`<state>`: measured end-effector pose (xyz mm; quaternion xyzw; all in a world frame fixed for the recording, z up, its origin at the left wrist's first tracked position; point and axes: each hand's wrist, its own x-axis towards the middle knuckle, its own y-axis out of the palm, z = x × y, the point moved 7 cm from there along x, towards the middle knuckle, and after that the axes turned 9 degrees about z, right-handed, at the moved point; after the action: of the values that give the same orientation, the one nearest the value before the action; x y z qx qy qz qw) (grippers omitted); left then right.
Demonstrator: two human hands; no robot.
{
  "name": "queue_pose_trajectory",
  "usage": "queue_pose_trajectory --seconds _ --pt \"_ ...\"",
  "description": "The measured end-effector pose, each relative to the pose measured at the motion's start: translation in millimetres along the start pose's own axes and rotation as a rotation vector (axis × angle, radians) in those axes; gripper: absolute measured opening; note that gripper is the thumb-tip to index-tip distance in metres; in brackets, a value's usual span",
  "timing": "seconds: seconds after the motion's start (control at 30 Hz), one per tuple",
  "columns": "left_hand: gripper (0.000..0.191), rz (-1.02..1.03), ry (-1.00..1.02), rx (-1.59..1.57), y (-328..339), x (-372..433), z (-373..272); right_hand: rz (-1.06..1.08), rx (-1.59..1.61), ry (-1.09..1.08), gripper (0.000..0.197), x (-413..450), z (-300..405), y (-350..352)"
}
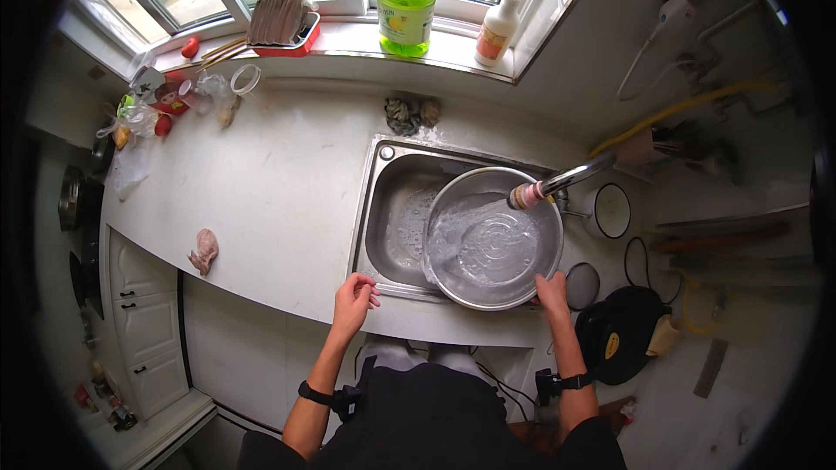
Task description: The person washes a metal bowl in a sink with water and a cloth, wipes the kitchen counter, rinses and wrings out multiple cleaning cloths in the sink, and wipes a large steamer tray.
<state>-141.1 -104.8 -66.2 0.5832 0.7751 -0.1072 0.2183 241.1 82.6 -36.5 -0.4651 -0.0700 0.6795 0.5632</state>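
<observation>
My right hand (550,292) grips the near right rim of a round metal basin (493,241), which is tilted over the stainless steel sink (401,209). Water spills over the basin's left side into the sink. The chrome faucet (578,171) reaches over the basin, with pinkish wrapping around its tip. Near the sink's front left corner, my left hand (354,297) is raised with loosely curled fingers and nothing in it. Behind the sink lie wet, dark scrubbing pads (401,116).
A green soap bottle (405,10) and a white spray bottle (498,25) stand on the windowsill. Right of the sink are a white enamel mug (607,210) and a black appliance (620,333). A crumpled bag (206,250) lies on the left counter.
</observation>
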Motion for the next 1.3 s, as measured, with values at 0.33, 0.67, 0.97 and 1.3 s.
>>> queue_pose_trajectory --seconds 0.33,0.67,0.97,1.3 --pt "0.011 0.129 0.058 -0.011 -30.6 17.6 -27.9 -0.236 -0.842 -0.212 0.060 -38.0 140.5 -8.7" --pt "0.013 0.102 0.066 -0.011 -64.9 10.5 -13.6 -0.313 -1.224 -0.214 0.045 -25.7 167.7 0.1" --pt "0.012 0.059 0.086 0.026 -80.4 5.3 -7.6 -0.106 -1.135 -0.109 0.047 -13.1 175.8 -4.4" --pt "0.011 0.015 0.075 -0.001 -88.0 0.1 -11.8 0.237 0.205 0.247 0.030 44.6 -11.0 17.1"
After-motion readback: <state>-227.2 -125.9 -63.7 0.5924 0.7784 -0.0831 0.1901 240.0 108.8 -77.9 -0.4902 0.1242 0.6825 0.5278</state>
